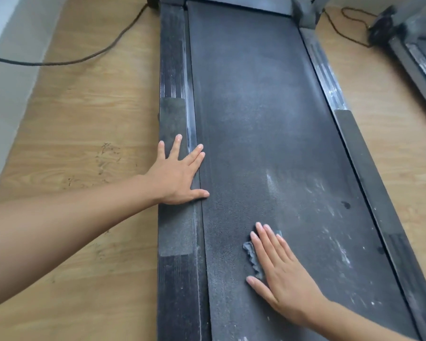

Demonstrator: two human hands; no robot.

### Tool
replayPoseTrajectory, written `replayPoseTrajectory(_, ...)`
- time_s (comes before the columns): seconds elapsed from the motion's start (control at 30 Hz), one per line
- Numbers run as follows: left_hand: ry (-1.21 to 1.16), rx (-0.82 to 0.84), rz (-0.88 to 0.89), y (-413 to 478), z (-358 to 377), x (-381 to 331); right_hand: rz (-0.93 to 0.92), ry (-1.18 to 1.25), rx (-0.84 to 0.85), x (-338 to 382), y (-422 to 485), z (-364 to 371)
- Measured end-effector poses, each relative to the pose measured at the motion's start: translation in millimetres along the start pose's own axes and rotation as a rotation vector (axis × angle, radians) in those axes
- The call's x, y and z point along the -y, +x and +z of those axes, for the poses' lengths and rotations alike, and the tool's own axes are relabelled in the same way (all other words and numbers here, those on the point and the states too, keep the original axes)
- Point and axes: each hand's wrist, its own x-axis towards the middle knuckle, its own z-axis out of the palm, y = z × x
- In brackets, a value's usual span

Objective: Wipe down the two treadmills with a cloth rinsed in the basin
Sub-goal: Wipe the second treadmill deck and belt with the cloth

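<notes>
Wooden floor (pixel 84 134) spreads out beyond the left hand, with a cable (pixel 103 49) trailing across it far ahead of the fingers. Between and under both hands runs the treadmill (pixel 256 107), its dark belt filmed with pale dust; white streaks lie just right of the right hand and further ahead of it. A second treadmill (pixel 418 57) shows only as a corner, well off to the right. No basin is in view.

Left hand (pixel 180 173) lies flat and spread on the side rail (pixel 172 114), holding nothing, apparently bracing. Right hand (pixel 278 269) presses flat, fingers straight, on a small grey cloth (pixel 252 257) that peeks out at its left edge, on the near part of the belt.

Judging by this, the belt wipe on the first treadmill is under way, with much dust left. Next likely calls for firm, even pressure and long strokes toward the streaks, keeping the cloth from bunching under the palm.
</notes>
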Motion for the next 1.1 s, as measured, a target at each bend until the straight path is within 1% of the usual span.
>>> replayPoseTrajectory(0.03, 0.012, -0.008, -0.002, 0.3, 0.5, -0.3, 0.014, 0.012, -0.010, -5.0, 10.5, -1.9)
replayPoseTrajectory(0.1, 0.037, -0.009, -0.017, 0.0, 1.9, 0.0, 0.091, 0.061, -0.037, -14.4, 59.5, -11.2)
replayPoseTrajectory(0.23, 0.054, 0.012, -0.042, -2.3, 2.9, -2.1, 0.360, 0.154, -0.090, -49.0, 164.4, -36.2)
replayPoseTrajectory(0.27, 0.060, 0.014, -0.042, -2.4, 0.3, -2.1, 0.388, 0.180, -0.079, -60.0, 183.3, -44.5)
replayPoseTrajectory(0.33, 0.090, 0.034, -0.039, -2.1, -5.2, -0.8, 0.383, 0.193, -0.045, -80.1, 203.4, -56.6)
replayPoseTrajectory(0.43, 0.133, 0.104, -0.028, -1.6, -11.2, 1.1, 0.307, 0.195, -0.015, -84.9, 176.2, -57.4)
replayPoseTrajectory(0.53, 0.156, 0.113, -0.021, -0.8, -8.3, 0.2, 0.231, 0.182, 0.004, -60.8, 87.5, -29.3)
replayPoseTrajectory(0.63, 0.146, 0.101, -0.011, -1.6, -1.2, 0.8, 0.103, 0.104, 0.024, -29.4, -7.5, -3.5)
replayPoseTrajectory(0.7, 0.142, 0.091, 0.005, -2.4, -1.3, 3.8, 0.096, 0.050, 0.028, -19.3, -30.3, 5.1)
replayPoseTrajectory(0.77, 0.151, 0.102, 0.016, -0.9, -2.3, 7.1, 0.130, 0.084, 0.033, -20.0, -8.0, 2.0)
replayPoseTrajectory(0.83, 0.160, 0.108, 0.012, -2.4, -4.9, 6.0, 0.217, 0.092, -0.029, -31.6, 40.5, -7.6)
replayPoseTrajectory(0.9, 0.186, 0.149, -0.019, -7.6, -6.5, 4.0, 0.321, 0.151, -0.065, -55.8, 99.1, -19.6)
replayPoseTrajectory(0.97, 0.209, 0.201, 0.004, -7.2, -18.2, 3.5, 0.436, 0.231, -0.045, -87.2, 147.2, -40.2)
replayPoseTrajectory(1.0, 0.215, 0.249, 0.016, -7.1, -30.2, 3.1, 0.459, 0.258, -0.021, -102.6, 166.3, -51.0)
replayPoseTrajectory(1.03, 0.242, 0.298, 0.030, -7.3, -42.1, 4.7, 0.449, 0.265, 0.007, -116.3, 179.4, -58.7)
replayPoseTrajectory(1.1, 0.331, 0.371, 0.049, -4.5, -66.3, 5.3, 0.365, 0.228, 0.064, -134.1, 179.0, -65.2)
